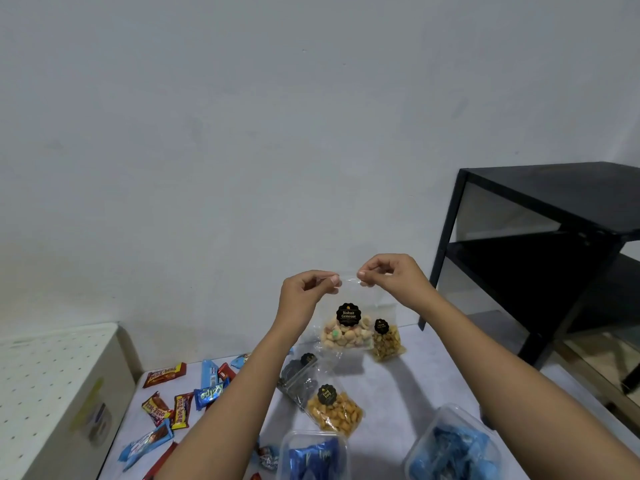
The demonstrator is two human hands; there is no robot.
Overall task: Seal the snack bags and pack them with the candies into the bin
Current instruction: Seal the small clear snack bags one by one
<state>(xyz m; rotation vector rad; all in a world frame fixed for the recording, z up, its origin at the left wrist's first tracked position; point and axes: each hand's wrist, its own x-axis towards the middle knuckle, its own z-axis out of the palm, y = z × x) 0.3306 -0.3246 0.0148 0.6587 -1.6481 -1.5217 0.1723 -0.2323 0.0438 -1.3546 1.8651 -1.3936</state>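
I hold a clear snack bag of pale biscuits (346, 336) with a black "Biskuit Gemrose" label up in the air. My left hand (308, 292) pinches its top left corner and my right hand (391, 275) pinches its top right corner. Behind it on the table stands a bag of brownish snacks (387, 342). Nearer to me lie a bag of dark snacks (299, 377) and a bag of orange nuts (335, 412). Wrapped candies (180, 403) in red, yellow and blue are scattered on the left of the table.
Two clear plastic tubs with blue-wrapped sweets sit at the near edge, one in the middle (313, 457) and one on the right (453, 446). A white perforated box (52, 382) stands at the left. A black shelf unit (554, 244) is at the right by the wall.
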